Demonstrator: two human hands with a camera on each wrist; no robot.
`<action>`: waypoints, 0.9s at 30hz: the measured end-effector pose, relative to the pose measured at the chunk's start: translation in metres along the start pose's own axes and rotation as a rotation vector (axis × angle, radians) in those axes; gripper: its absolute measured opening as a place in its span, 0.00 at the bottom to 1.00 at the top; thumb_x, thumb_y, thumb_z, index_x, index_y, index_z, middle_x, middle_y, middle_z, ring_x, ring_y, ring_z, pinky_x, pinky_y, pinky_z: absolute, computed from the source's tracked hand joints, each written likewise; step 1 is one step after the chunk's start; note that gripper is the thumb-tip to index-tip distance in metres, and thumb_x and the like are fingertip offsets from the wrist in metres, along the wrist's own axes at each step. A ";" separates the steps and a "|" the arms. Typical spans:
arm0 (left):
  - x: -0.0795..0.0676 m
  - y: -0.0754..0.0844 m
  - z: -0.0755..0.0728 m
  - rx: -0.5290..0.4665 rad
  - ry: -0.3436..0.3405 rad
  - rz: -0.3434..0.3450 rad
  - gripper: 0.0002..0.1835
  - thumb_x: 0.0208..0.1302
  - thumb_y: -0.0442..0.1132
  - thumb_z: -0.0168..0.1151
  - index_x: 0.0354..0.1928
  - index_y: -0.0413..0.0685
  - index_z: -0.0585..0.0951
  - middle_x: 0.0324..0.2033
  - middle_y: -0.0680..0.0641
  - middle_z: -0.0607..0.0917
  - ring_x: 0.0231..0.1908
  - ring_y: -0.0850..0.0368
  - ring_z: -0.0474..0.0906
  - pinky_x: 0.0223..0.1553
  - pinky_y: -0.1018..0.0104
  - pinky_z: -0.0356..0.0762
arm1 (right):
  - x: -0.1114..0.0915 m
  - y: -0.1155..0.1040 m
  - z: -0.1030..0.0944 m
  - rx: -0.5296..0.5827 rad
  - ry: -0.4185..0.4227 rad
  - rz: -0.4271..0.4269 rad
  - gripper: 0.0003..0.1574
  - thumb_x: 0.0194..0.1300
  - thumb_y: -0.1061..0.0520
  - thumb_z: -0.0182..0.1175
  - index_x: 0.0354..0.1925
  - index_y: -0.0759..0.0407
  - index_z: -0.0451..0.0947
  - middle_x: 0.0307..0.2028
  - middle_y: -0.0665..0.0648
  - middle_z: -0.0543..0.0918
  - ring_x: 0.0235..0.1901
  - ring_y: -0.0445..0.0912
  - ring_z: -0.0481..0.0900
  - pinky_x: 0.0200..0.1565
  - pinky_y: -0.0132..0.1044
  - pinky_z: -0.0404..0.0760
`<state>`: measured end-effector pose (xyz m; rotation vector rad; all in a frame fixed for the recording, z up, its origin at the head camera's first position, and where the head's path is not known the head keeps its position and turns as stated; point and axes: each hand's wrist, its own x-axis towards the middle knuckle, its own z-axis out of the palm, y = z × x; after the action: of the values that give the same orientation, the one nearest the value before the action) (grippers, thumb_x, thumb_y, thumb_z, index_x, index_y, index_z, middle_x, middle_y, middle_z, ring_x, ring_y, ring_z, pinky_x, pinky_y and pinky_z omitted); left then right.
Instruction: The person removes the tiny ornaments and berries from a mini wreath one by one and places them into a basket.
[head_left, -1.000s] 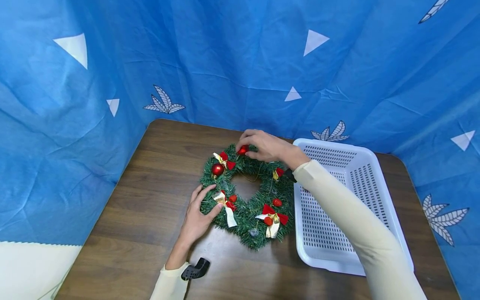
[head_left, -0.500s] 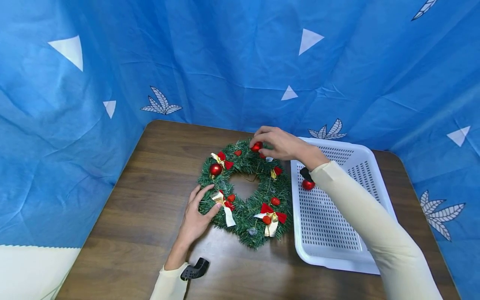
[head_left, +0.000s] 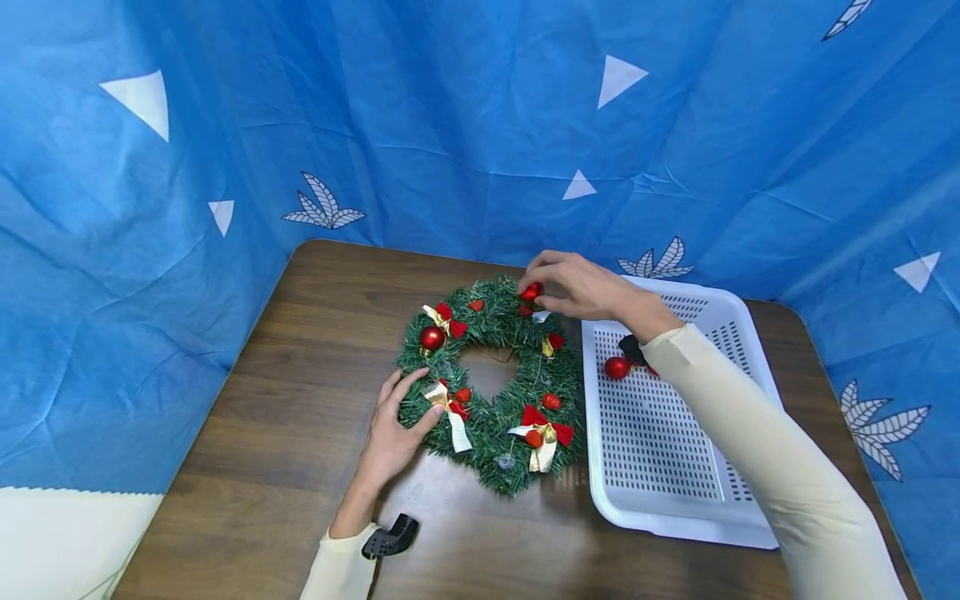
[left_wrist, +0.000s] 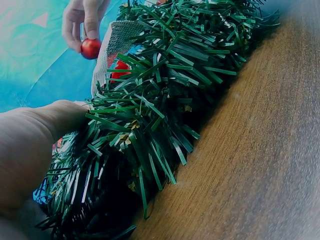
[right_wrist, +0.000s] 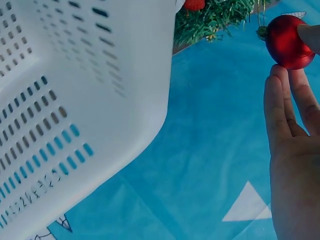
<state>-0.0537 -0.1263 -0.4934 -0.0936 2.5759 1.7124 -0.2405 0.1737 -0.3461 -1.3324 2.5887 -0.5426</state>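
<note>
My right hand [head_left: 581, 289] pinches a shiny red bauble [head_left: 532, 292] between thumb and fingertips, above the wreath's upper right. In the right wrist view a gold loop hangs from this ball ornament [right_wrist: 289, 42]. My left hand [head_left: 393, 429] rests on the lower left of the green wreath [head_left: 491, 292], fingers spread and thumb near a gold-and-red bow [head_left: 450, 408]. The left wrist view has the left thumb [left_wrist: 60, 117] against the green strands. Another red bauble [head_left: 432, 337] sits on the wreath's left side, beside a bow [head_left: 444, 320].
A white perforated basket [head_left: 652, 529] stands right of the wreath, with a red bauble [head_left: 617, 367] and another red item partly hidden by the right wrist. Blue patterned cloth [head_left: 450, 125] hangs behind the brown wooden table [head_left: 300, 392].
My right hand has moved right with the red bauble, from the wreath's top toward the basket. The wreath's top and the baubles in the basket have come into view. My left hand stays put.
</note>
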 end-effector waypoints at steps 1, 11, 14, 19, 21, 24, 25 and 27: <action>0.000 0.000 0.000 0.000 0.001 0.002 0.33 0.63 0.48 0.71 0.70 0.63 0.72 0.77 0.38 0.53 0.74 0.29 0.51 0.65 0.22 0.51 | -0.002 0.000 -0.001 0.000 0.001 0.003 0.17 0.68 0.61 0.63 0.55 0.55 0.82 0.55 0.57 0.78 0.53 0.51 0.78 0.57 0.50 0.78; 0.000 0.001 0.001 0.003 -0.001 0.010 0.32 0.64 0.49 0.70 0.70 0.62 0.72 0.76 0.37 0.54 0.74 0.30 0.51 0.66 0.23 0.51 | -0.020 0.004 -0.001 -0.002 0.002 0.005 0.18 0.68 0.61 0.62 0.55 0.52 0.82 0.55 0.56 0.78 0.51 0.49 0.78 0.53 0.48 0.79; 0.001 0.002 0.001 0.001 -0.002 0.003 0.33 0.64 0.49 0.70 0.70 0.62 0.72 0.77 0.37 0.54 0.74 0.30 0.51 0.66 0.23 0.51 | -0.025 0.007 -0.001 -0.003 0.011 -0.009 0.17 0.69 0.61 0.62 0.55 0.53 0.82 0.54 0.56 0.78 0.45 0.47 0.78 0.46 0.45 0.79; 0.001 0.002 0.002 -0.003 0.000 -0.001 0.33 0.63 0.48 0.70 0.70 0.63 0.72 0.77 0.37 0.53 0.74 0.29 0.51 0.66 0.23 0.51 | -0.035 0.011 -0.002 0.010 0.026 -0.004 0.16 0.70 0.62 0.61 0.54 0.53 0.82 0.53 0.56 0.79 0.38 0.45 0.77 0.38 0.40 0.76; 0.001 0.002 0.002 -0.004 -0.001 -0.006 0.33 0.63 0.48 0.70 0.69 0.63 0.72 0.77 0.38 0.53 0.74 0.29 0.52 0.65 0.23 0.52 | -0.039 0.012 -0.003 0.013 0.029 0.000 0.16 0.70 0.62 0.61 0.55 0.53 0.82 0.53 0.57 0.79 0.39 0.46 0.78 0.39 0.40 0.77; 0.000 0.001 0.001 -0.005 -0.003 -0.011 0.32 0.63 0.48 0.70 0.69 0.64 0.72 0.77 0.39 0.53 0.74 0.30 0.52 0.66 0.23 0.52 | -0.044 0.014 -0.003 0.008 0.030 0.004 0.16 0.69 0.62 0.61 0.55 0.56 0.82 0.53 0.57 0.80 0.42 0.48 0.79 0.41 0.42 0.78; 0.000 0.001 0.001 -0.003 -0.004 -0.012 0.32 0.63 0.48 0.70 0.69 0.64 0.72 0.77 0.39 0.53 0.74 0.30 0.52 0.66 0.23 0.52 | -0.045 0.014 -0.003 0.004 0.031 0.005 0.16 0.69 0.62 0.61 0.55 0.57 0.82 0.53 0.58 0.80 0.43 0.49 0.79 0.42 0.43 0.78; 0.000 0.001 0.001 -0.004 -0.007 -0.016 0.32 0.63 0.48 0.70 0.69 0.65 0.72 0.77 0.39 0.53 0.74 0.31 0.51 0.66 0.23 0.51 | -0.048 0.016 -0.003 -0.004 0.036 0.010 0.17 0.69 0.62 0.61 0.55 0.57 0.82 0.53 0.58 0.80 0.44 0.49 0.79 0.43 0.44 0.78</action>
<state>-0.0541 -0.1252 -0.4928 -0.1080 2.5600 1.7095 -0.2255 0.2223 -0.3500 -1.3223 2.6249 -0.5651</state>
